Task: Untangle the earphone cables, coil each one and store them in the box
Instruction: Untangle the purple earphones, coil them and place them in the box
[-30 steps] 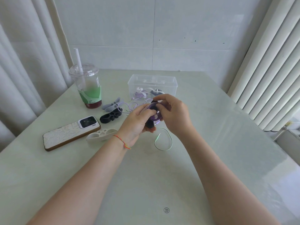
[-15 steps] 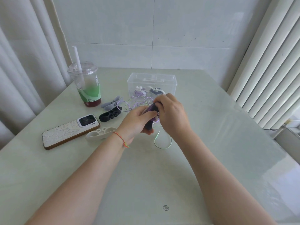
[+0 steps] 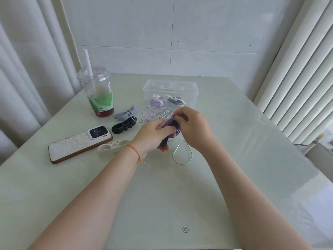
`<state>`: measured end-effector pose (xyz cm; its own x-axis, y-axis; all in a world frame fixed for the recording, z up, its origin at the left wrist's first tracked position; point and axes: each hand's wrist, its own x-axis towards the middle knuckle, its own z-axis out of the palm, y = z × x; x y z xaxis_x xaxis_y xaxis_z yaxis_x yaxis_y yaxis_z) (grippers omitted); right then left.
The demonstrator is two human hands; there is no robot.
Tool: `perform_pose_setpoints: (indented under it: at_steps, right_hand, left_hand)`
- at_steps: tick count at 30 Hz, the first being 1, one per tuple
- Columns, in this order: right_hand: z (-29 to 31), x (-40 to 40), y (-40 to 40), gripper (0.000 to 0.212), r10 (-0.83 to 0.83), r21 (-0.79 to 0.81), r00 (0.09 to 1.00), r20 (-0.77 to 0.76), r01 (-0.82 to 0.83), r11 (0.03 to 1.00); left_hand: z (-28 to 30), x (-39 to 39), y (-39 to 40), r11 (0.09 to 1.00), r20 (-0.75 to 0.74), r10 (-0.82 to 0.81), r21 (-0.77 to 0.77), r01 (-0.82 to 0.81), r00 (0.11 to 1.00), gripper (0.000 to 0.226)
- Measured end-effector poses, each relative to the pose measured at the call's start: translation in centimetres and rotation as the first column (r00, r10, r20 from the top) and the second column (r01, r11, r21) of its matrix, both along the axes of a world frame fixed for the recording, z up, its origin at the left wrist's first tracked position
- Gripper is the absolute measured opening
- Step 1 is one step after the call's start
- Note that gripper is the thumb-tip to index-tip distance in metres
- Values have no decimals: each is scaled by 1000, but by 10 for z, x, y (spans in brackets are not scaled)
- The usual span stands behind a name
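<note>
My left hand grips a dark cable winder, fingers curled round its lower stem and thumb pressed across its upper part, with turns of purple earphone cable wound on it. My right hand meets the winder from the right; its fingertips are bent in and pinch the purple cable at the top of the spool, though the exact contact is partly hidden by the fingers. Both hands are held above the table, in front of the clear plastic box. The loose remainder of the purple cable lies in tangled loops on the table between my hands and the box, just in front of the box's near wall. Inside the box lie two coiled earphone sets, one purple and white at left, one dark and white at right. A pale green cable forms a single open loop on the table just below my right hand. To the left lie a grey winder, a black winder and a white winder, the last just beside a phone lying face down. A lidded cup with a straw stands at far left, holding a little red drink. A thin braided cord circles my left wrist.
</note>
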<state>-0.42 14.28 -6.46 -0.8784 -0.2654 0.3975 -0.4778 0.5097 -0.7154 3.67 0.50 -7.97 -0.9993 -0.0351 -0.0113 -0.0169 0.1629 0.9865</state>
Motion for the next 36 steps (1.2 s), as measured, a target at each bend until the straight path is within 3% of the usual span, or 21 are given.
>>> perform_pose_setpoints:
  at_steps: [4, 8, 12, 14, 22, 27, 30, 33, 36]
  right_hand:
    - [3, -1, 2, 20, 45, -190, 984, 173, -11, 982]
    - [8, 0, 9, 20, 178, -385, 907, 382, -19, 923]
    - [7, -4, 20, 15, 364, -524, 800, 476, -74, 848]
    - [8, -6, 22, 13, 417, -577, 781, 466, -89, 812]
    - [9, -5, 16, 16, 330, -516, 883, 334, -122, 848]
    - [13, -5, 23, 12, 436, -583, 817, 377, -156, 797]
    - [13, -6, 28, 12, 479, -571, 776, 410, -191, 798]
    - [14, -6, 31, 12, 479, -533, 781, 401, -226, 815]
    - [14, -5, 31, 10, 462, -487, 802, 378, -252, 836]
  left_hand:
    - [1, 0, 0, 1000, -19, 13, 11, -13, 1000, 8]
    - [1, 0, -2, 1000, -53, 0, -3, 0, 999, 11]
    - [2, 0, -5, 998, -74, -45, 44, 48, 996, 6]
    - [3, 0, -7, 996, -90, -52, 66, 58, 995, 20]
    - [3, 0, -3, 988, -113, 1, 155, 17, 994, 23]
    - [4, 1, -6, 986, -148, -71, 137, 92, 986, 22]
    - [4, 0, -8, 987, -147, -102, 112, 119, 984, 38]
    - [5, 0, -10, 987, -135, -120, 90, 132, 984, 46]
    - [8, 1, -8, 987, -117, -129, 78, 139, 985, 40]
